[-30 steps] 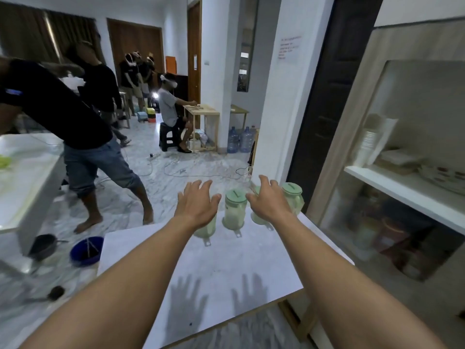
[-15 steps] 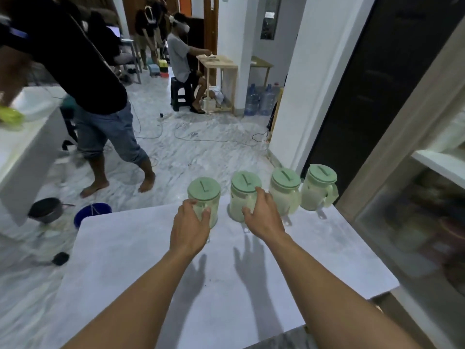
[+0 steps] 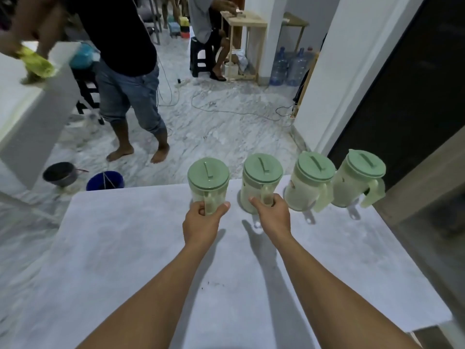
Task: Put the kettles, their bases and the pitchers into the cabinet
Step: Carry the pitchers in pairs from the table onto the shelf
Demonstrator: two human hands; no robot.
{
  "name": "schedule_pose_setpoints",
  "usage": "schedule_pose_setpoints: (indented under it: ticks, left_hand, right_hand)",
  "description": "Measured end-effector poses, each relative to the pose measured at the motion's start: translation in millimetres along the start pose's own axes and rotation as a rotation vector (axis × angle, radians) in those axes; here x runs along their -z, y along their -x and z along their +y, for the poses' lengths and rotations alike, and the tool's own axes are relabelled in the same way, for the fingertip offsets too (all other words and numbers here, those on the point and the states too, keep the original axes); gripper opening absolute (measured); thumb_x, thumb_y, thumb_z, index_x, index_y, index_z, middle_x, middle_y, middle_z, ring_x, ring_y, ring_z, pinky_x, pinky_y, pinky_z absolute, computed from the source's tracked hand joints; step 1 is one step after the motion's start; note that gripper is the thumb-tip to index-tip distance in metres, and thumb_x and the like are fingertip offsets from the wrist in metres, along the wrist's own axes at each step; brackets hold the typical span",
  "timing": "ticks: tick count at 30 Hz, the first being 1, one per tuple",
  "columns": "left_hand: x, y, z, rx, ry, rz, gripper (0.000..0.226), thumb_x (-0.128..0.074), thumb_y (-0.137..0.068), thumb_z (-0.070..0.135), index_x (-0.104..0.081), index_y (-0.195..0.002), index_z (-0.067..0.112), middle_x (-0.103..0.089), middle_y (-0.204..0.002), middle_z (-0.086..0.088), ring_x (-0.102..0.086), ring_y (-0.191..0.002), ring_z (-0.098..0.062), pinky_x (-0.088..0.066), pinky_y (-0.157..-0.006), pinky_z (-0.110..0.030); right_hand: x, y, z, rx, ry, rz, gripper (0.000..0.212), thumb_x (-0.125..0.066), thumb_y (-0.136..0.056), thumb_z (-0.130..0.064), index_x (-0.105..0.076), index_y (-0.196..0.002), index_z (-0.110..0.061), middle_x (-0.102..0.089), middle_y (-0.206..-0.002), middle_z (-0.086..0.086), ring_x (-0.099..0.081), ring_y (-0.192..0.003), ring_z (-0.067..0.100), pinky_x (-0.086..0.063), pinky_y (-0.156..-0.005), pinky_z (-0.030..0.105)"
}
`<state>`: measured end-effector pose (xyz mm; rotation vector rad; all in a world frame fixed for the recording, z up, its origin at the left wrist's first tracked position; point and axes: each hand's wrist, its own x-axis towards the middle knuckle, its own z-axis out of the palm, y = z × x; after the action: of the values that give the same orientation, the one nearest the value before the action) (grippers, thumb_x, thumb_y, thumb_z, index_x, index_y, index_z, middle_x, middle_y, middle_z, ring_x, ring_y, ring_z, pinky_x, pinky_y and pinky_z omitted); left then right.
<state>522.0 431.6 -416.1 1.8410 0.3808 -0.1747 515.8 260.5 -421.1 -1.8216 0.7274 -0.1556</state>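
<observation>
Each of the hands (left (image 3: 202, 222), right (image 3: 273, 217)) gripped a pitcher handle on the tabletop (image 3: 125, 248), probably ready for lifting toward the cabinet.

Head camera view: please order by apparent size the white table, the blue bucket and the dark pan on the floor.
1. White table, by far the largest, also nearest.
2. Blue bucket.
3. Dark pan, nearly alike with the bucket, which the table partly hides; unsure.
</observation>
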Motion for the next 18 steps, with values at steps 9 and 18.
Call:
schedule_pose_setpoints:
  ticks: [9,18]
  left_hand:
    - [-14.4,-17.8,6.8,-0.081,0.012,0.162,0.020,-0.064,-0.091,0.030,-0.067,-0.099,0.012,-0.069,-0.096,-0.008,-0.061,-0.090,-0.028,-0.043,-0.076,-0.031]
    - [-13.5,-20.1,6.4,-0.124,0.030,0.214,0.018,-0.061,-0.090,0.024,-0.064,-0.087,0.007,-0.068,-0.081,-0.010,-0.063,-0.078,-0.027,-0.044,-0.067,-0.031]
  right_hand:
    - [-22.3,-16.3,3.6,0.030,-0.132,0.079,0.016,-0.070,-0.086,-0.024,-0.061,-0.075,-0.017,-0.065,-0.073,0.003,-0.059,-0.070,0.022,-0.044,-0.066,0.030]
    - [-24.8,-14.2,1.6,0.074,-0.174,0.148,0.014,-0.066,-0.082,-0.021,-0.060,-0.072,-0.012,-0.066,-0.071,0.008,-0.060,-0.068,0.025,-0.050,-0.065,0.037]
